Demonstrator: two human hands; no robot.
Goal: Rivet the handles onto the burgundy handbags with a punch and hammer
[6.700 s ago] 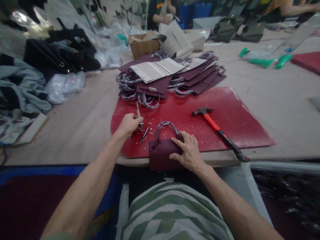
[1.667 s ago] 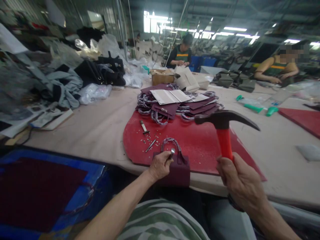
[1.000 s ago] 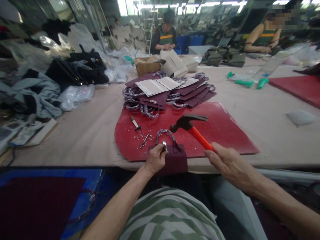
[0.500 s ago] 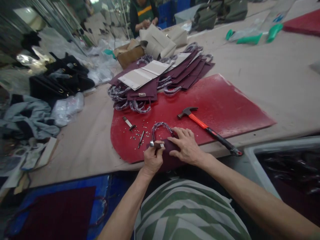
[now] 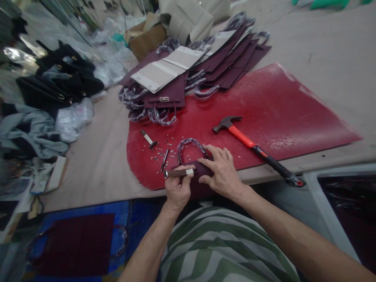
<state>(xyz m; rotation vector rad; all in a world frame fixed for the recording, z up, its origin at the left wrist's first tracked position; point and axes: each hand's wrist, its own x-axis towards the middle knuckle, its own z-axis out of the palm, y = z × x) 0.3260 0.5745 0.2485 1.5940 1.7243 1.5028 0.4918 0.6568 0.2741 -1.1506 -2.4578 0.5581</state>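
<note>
My left hand [image 5: 178,190] is closed around a short metal punch [image 5: 179,172] with a mushroomed round end and a pale band, held over a maroon bag panel [image 5: 201,169]. The working tip of the punch is hidden. My right hand [image 5: 223,171] rests on the panel with fingers spread, the fingertips beside a plastic-wrapped handle [image 5: 190,141]. The panel lies at the front edge of a red mat [image 5: 282,113]. A two-pronged punch [image 5: 149,140] and a thin metal rod [image 5: 165,160] lie left of the handle among tiny punched-out bits. A claw hammer [image 5: 249,145] lies right of my right hand.
Maroon bag pieces [image 5: 226,74] with wrapped handles are piled behind, pale boards [image 5: 167,68] on top. Farther back stands a cardboard box [image 5: 148,41]. Black bags [image 5: 60,84] lie left. Another maroon bag [image 5: 79,244] sits below left; a grey bin [image 5: 320,196] stands right.
The view has moved closer and tilted down, so the co-worker's torso has left the frame. The punch in my left hand has turned, showing more of its length. My right hand stays on the panel.
</note>
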